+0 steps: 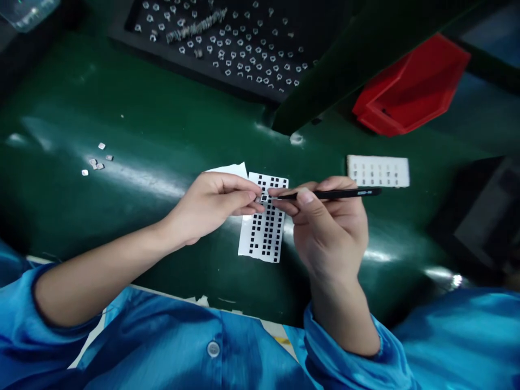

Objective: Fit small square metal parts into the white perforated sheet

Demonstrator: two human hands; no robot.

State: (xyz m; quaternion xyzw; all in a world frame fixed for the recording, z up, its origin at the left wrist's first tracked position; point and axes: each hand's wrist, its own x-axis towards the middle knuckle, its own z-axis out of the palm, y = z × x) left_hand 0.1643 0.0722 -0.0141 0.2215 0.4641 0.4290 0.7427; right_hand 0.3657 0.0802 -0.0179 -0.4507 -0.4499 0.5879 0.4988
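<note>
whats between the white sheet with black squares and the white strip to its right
In the head view, the right hand gripping black tweezers lies between the white sheet and the white strip, over the green mat.

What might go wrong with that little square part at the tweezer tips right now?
The tiny square part sits at the tips of the black tweezers, so it may slip and vanish on the glossy green mat. The left hand and right hand work just above the white gridded sheet, so a bump could shift it. Loose parts on the mat might get mixed up with a dropped one.
</note>
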